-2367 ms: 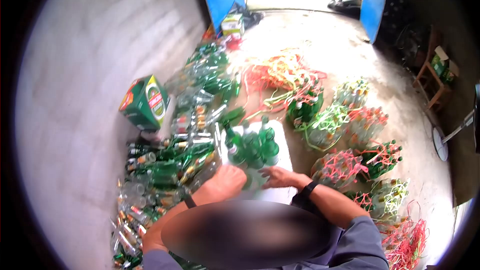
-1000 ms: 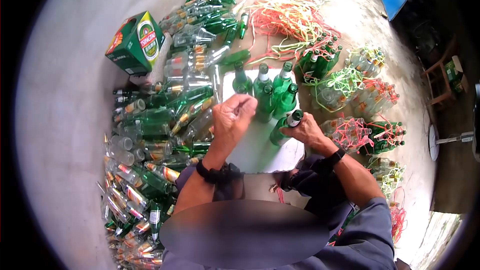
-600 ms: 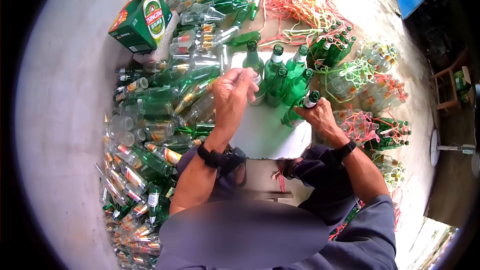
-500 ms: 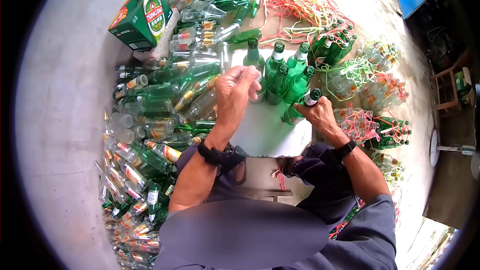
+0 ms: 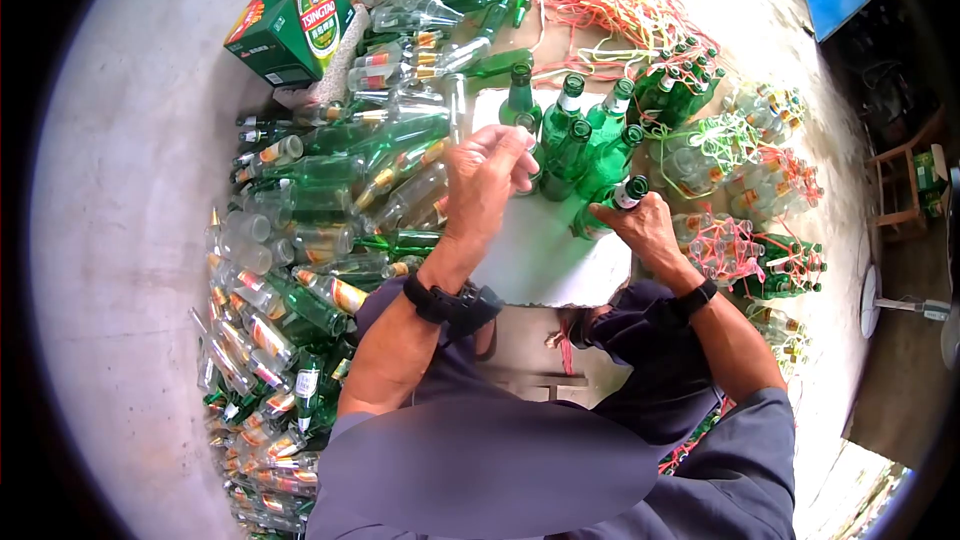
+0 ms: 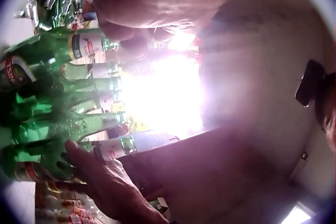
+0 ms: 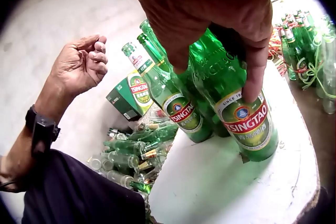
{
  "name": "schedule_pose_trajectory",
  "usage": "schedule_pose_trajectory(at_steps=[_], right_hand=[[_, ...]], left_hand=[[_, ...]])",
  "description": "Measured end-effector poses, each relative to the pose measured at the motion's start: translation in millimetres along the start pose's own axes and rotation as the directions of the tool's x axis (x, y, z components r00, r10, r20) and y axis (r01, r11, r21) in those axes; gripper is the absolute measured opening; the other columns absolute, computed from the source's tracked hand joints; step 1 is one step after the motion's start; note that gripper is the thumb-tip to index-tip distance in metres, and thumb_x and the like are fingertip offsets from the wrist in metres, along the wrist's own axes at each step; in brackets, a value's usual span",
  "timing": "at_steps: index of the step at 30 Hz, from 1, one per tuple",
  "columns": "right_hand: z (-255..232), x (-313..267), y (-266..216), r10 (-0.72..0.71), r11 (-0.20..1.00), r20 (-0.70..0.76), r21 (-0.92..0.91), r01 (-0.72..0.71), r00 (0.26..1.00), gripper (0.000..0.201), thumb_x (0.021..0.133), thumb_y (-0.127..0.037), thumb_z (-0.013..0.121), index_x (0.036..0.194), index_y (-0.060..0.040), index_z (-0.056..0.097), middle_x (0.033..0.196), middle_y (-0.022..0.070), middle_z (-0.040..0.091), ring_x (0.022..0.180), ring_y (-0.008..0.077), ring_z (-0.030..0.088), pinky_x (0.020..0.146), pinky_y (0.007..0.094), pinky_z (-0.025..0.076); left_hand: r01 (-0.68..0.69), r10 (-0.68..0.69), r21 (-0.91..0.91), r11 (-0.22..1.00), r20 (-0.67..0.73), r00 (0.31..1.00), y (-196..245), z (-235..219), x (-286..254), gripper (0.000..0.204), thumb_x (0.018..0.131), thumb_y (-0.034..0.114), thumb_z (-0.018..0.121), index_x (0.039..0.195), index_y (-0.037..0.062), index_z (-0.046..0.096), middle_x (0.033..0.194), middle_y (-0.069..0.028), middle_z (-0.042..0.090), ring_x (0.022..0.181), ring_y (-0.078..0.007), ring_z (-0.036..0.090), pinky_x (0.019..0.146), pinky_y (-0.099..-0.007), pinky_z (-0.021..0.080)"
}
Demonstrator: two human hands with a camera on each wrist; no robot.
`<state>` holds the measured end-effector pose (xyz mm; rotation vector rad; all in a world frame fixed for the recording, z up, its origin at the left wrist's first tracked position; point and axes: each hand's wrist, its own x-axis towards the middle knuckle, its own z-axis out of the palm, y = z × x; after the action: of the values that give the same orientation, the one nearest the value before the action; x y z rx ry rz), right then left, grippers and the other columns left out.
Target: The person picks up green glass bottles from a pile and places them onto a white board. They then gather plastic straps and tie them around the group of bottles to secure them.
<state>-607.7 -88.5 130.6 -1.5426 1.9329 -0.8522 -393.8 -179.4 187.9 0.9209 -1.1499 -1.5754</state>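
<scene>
Toward the right of the white board [image 5: 560,270], my right hand [image 5: 645,230] grips a green beer bottle [image 5: 628,195] around its shoulder. That bottle [image 7: 247,124] stands upright on the board in the right wrist view, its Tsingtao label facing out. My left hand [image 5: 485,185] is raised near the left bottles, fingers loosely curled. Seen from the right wrist, the left hand [image 7: 81,66] is apart from the bottles and holds nothing. Several more green bottles [image 5: 568,145] stand grouped on the board, one partly hidden behind the left fingers.
Loose bottles [image 5: 320,195] lie piled along the left wall, with a green Tsingtao carton [image 5: 290,25] beside them. Tied bottle bundles [image 5: 745,180] stand to the right. A tangle of red and yellow straps [image 5: 620,0] lies beyond the board. A fan [image 5: 870,285] is farther right.
The head view has tilted down. Earlier both hands were low at the board's near side; now the right hand has brought its bottle up against the group, and the left hand is raised.
</scene>
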Motion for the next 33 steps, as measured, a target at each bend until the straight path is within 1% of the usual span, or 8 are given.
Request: schedule_pose_trajectory(at_steps=[6,14,20,22,24,29,31,33], right_hand=[[-6.5,0.9,7.2,0.320,0.897,0.339,0.193,-0.398,0.885,0.037,0.078,-0.024,0.076,0.105,-0.0004,0.066,0.088,0.0107,0.069,0.077,0.0187,0.067,0.063,0.0337,0.058],[-16.8,-5.6,57.8,0.331,0.649,0.519,0.481,-0.590,0.788,0.050,0.087,-0.008,0.062,0.133,0.0004,0.045,0.116,0.0158,0.059,0.085,0.0243,0.064,0.070,0.0414,0.063],[-9.7,22.2,102.7,0.524,0.130,0.603,0.641,-0.757,0.601,0.073,0.094,-0.053,0.051,0.145,-0.0031,0.033,0.147,0.0248,0.032,0.123,0.0494,0.045,0.090,0.0610,0.053],[-11.5,25.5,76.3,0.589,0.146,0.556,0.640,-0.754,0.586,0.084,0.091,-0.068,0.043,0.145,-0.0035,0.035,0.150,0.0251,0.031,0.132,0.0495,0.036,0.096,0.0649,0.045],[-11.9,28.7,78.9,0.242,0.072,0.692,0.686,-0.724,0.680,0.091,0.089,-0.074,0.037,0.147,-0.0040,0.030,0.149,0.0247,0.034,0.132,0.0464,0.039,0.100,0.0673,0.038],[2.4,34.9,67.0,0.332,0.067,0.662,0.694,-0.717,0.672,0.090,0.087,-0.079,0.033,0.147,-0.0114,0.036,0.147,0.0150,0.042,0.130,0.0423,0.043,0.098,0.0753,0.028],[3.9,37.3,62.4,0.359,0.069,0.667,0.678,-0.731,0.653,0.089,0.087,-0.079,0.033,0.147,-0.0135,0.035,0.147,0.0145,0.042,0.131,0.0419,0.042,0.098,0.0757,0.027],[4.9,38.8,55.8,0.440,0.073,0.645,0.668,-0.741,0.625,0.091,0.085,-0.081,0.035,0.148,-0.0162,0.034,0.147,0.0140,0.042,0.131,0.0421,0.042,0.098,0.0771,0.024]], left_hand=[[0.277,-0.277,0.017,0.961,0.066,0.958,-52.2,8.3,-19.0,0.021,0.091,0.019,0.061,0.102,0.0015,0.062,0.081,-0.0050,0.067,0.061,-0.0097,0.058,0.053,-0.0221,0.042],[0.383,-0.402,-0.122,0.916,-0.277,0.873,-91.6,-11.7,-12.2,0.036,0.087,0.022,0.059,0.117,0.0026,0.056,0.098,-0.0070,0.063,0.080,-0.0157,0.060,0.064,-0.0296,0.045],[0.363,-0.391,-0.146,0.920,-0.293,0.873,-73.2,-12.6,5.6,0.060,0.092,0.051,0.052,0.133,0.0075,0.050,0.131,-0.0063,0.053,0.115,-0.0211,0.049,0.087,-0.0394,0.042],[0.372,-0.405,-0.162,0.914,-0.312,0.859,-85.8,-19.0,15.9,0.073,0.090,0.059,0.051,0.141,0.0088,0.043,0.143,-0.0076,0.044,0.125,-0.0243,0.043,0.094,-0.0478,0.040],[0.412,-0.455,-0.193,0.890,-0.331,0.827,-90.7,-22.1,20.2,0.077,0.089,0.063,0.049,0.143,0.0099,0.040,0.146,-0.0082,0.040,0.129,-0.0258,0.039,0.097,-0.0516,0.037],[0.520,-0.596,-0.301,0.799,-0.509,0.621,-175.7,-43.8,17.4,0.080,0.089,0.067,0.045,0.147,0.0120,0.034,0.148,-0.0095,0.037,0.130,-0.0279,0.038,0.099,-0.0554,0.037],[0.410,-0.340,0.277,0.869,-0.267,0.902,-241.9,-63.8,-2.7,0.078,0.091,0.065,0.043,0.147,0.0118,0.031,0.147,-0.0103,0.037,0.129,-0.0274,0.041,0.098,-0.0538,0.040],[0.536,-0.513,0.115,0.836,-0.181,0.839,-197.5,-36.7,-14.6,0.076,0.092,0.064,0.043,0.146,0.0117,0.032,0.145,-0.0098,0.039,0.126,-0.0269,0.043,0.096,-0.0517,0.042]])
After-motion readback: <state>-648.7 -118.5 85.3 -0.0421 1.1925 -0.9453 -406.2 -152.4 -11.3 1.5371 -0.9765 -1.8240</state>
